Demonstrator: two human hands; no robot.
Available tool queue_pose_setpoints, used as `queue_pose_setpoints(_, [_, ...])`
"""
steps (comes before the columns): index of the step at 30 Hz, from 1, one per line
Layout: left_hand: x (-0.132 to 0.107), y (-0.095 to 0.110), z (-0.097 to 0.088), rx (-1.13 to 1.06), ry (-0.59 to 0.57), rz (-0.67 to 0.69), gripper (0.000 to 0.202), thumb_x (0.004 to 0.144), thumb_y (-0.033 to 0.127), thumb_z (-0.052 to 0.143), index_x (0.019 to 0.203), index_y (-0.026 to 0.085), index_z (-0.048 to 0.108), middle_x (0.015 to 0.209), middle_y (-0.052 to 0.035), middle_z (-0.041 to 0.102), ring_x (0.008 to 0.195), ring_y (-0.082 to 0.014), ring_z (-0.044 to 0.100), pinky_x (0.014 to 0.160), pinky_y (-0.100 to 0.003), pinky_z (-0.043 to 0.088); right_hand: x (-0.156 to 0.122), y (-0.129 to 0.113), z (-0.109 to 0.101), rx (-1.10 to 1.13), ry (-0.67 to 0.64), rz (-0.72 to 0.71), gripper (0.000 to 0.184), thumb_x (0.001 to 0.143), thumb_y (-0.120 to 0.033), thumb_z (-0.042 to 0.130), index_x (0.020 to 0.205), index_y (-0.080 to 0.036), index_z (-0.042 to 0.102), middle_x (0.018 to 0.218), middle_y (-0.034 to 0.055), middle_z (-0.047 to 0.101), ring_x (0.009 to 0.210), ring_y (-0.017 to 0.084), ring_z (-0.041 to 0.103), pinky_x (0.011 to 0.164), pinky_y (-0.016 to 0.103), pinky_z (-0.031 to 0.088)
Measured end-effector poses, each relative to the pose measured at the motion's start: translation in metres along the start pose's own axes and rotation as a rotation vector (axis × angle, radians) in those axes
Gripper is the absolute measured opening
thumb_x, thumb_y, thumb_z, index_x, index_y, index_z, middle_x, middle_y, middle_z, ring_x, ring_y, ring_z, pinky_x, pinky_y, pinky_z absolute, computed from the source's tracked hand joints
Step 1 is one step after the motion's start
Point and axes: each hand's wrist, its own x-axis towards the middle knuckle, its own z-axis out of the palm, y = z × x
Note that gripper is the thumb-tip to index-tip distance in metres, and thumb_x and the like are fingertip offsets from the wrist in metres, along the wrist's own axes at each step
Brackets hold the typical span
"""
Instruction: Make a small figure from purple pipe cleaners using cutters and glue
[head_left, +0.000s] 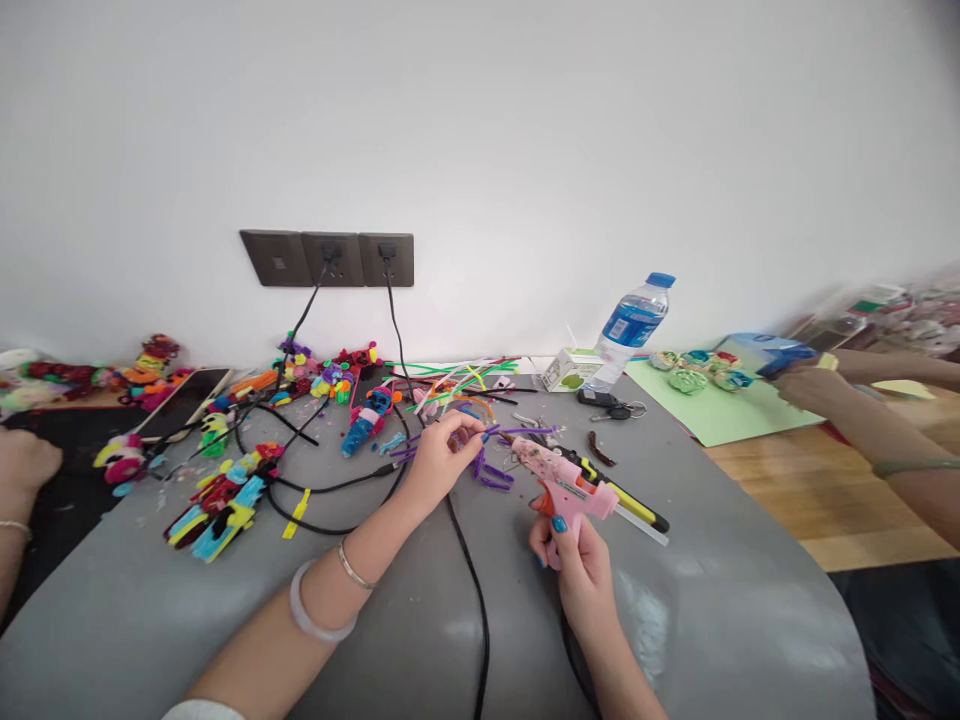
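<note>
The grey table [735,610] carries many things. On its left part lie colourful fuzzy figures [238,508]; towards the wall stand a plastic bottle [634,325] and a small carton [571,370]. Also keys [621,411], a black cable [485,630] and purple pieces [493,477] lie on it.

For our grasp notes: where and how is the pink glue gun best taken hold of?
Probably by its handle, from the wearer's near side, as the right hand has it. The pink glue gun tapers to a nozzle facing the left hand's side, best avoided; the handle drops toward the wearer, with the orange trigger at its front for a finger.
</note>
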Motion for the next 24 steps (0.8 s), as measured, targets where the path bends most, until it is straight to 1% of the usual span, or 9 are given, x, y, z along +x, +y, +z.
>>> queue_pose_setpoints(14, [-0.0008, -0.0007, 0.0005, -0.004, 0.005, 0.018, 0.009, 0.079, 0.019, 0.058, 0.084, 0.017, 0.065, 0.083, -0.0028, 0.064, 0.069, -0.0121, 0.056, 0.057, -0.021, 0.040, 0.0001, 0.0004, 0.0002, 0.004, -0.013, 0.021, 0.038, 0.097, -0.054, 0.044, 0.096, -0.018, 0.057, 0.053, -0.0046, 0.047, 0.047, 0.011, 0.038, 0.049, 0.026, 0.028])
queue_pose_setpoints(19, [-0.0002, -0.0016, 0.0004, -0.011, 0.011, 0.020, 0.009, 0.078, 0.019, 0.059, 0.084, 0.017, 0.066, 0.084, -0.0029, 0.064, 0.069, -0.0120, 0.057, 0.057, -0.021, 0.040, -0.0008, 0.0025, -0.0004, 0.004, 0.011, 0.016, 0.038, 0.096, -0.054, 0.045, 0.096, -0.018, 0.058, 0.053, -0.0044, 0.047, 0.047, 0.012, 0.040, 0.049, 0.026, 0.029])
queue_pose_setpoints(24, [-0.0004, -0.0015, 0.0004, -0.007, 0.008, 0.023, 0.009, 0.078, 0.018, 0.058, 0.084, 0.017, 0.065, 0.084, -0.0024, 0.064, 0.069, -0.0117, 0.057, 0.058, -0.022, 0.040, -0.0006, 0.0031, -0.0001, -0.020, 0.001, 0.000, 0.037, 0.097, -0.052, 0.044, 0.095, -0.018, 0.058, 0.054, -0.0044, 0.047, 0.047, 0.011, 0.039, 0.049, 0.026, 0.028])
